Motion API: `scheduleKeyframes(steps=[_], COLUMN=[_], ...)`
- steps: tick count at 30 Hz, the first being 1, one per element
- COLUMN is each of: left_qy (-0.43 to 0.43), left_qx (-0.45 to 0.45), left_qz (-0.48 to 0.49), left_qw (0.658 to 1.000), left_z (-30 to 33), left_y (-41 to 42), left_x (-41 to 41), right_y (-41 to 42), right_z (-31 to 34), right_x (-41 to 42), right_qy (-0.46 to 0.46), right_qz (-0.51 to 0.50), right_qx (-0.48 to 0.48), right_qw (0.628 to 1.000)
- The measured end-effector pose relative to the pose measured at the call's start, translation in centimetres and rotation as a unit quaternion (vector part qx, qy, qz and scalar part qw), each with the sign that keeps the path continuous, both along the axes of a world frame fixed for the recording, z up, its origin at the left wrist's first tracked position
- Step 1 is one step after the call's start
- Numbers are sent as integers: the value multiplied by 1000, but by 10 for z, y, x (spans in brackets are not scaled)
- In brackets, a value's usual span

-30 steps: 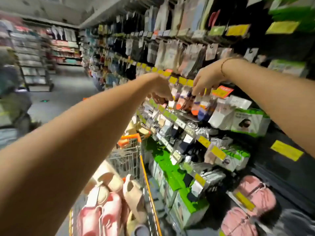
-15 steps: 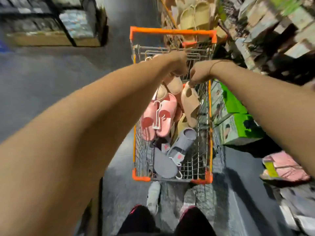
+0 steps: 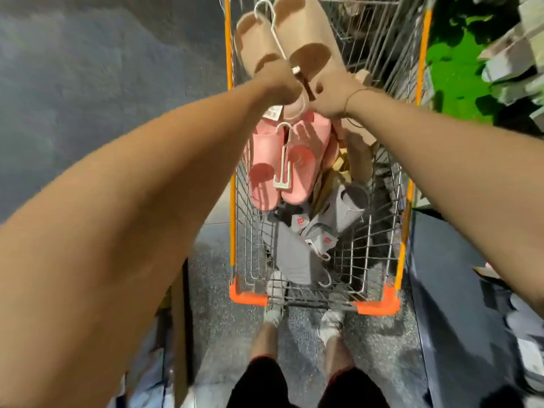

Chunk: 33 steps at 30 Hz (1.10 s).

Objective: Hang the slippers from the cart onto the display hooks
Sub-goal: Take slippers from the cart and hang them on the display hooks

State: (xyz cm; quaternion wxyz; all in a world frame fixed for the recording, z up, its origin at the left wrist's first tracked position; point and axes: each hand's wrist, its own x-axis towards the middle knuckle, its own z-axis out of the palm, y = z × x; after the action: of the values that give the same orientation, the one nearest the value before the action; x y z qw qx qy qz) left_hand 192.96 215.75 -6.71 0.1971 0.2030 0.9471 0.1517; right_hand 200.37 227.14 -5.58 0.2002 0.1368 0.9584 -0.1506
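Change: both hands, down at the cart's near rail half a second ago, now hold a beige slipper pair lifted above the load, and the view has swung closer over the basket
Left hand: fingers curled tight round the heel end of the left beige slipper, knuckles toward the camera; a white price tag hangs just under the fist
Right hand: fingers curled under the heel of the right beige slipper; how much of the grip falls on the hanger stem between the fists I cannot tell
Beige pair: chunky moulded slides with wide straps and open toes, joined on a white plastic hanger whose hook curls beyond the fingertips, away from the person
Where it is: above the shopping cart, clear of the pile, toes pointing past the fingers toward the far end of the basket
Below the wrists: a pink slipper pair on its own white hanger, and nearer the person grey slippers with red tags
Display hooks: not in view; only blurred green boxes off beyond the right hand
Risk: the hook could snag the wire wall or a neighbouring hanger as the pair swings out, since the pairs lie tangled
Risk: gripped at the heels only, one slide may slip off its clip and drop into the basket
Risk: the frame is motion-blurred, so a hurried turn toward the shelf could miss the hook
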Motion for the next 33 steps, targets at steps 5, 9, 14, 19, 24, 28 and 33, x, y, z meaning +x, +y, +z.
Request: scheduleKeyframes(steps=[5,9,14,19,24,28,33], left_qy=[32,96,79,98,160,141,196], left_qx=[63,66,76,127,182,248,285], left_qz=[69,137,160,183,190,168,72], left_qw=[995,984,981,970,951,944,936], left_z=[-19,-38,-57,-68,-73,-60,-12], left_y=[14,24,36,37,23,13,10], left_x=[-49,-84,-112,-127,-137,-122,-83], right_y=[3,10,12,11,10,3,2], right_z=[-33,-61,-86,-96,-94,-75,-29], right_x=[-42,-68,-81,-83,-78,-66,-52], right_qy=[21,35,68,96,88,99,169], right_qz=[-58,-83,-108,-110,-100,-112,-144], right_qx=[-28,-57,-108,-118,-112,-121,-74], right_qw=[998,994,986,982,985,981,972])
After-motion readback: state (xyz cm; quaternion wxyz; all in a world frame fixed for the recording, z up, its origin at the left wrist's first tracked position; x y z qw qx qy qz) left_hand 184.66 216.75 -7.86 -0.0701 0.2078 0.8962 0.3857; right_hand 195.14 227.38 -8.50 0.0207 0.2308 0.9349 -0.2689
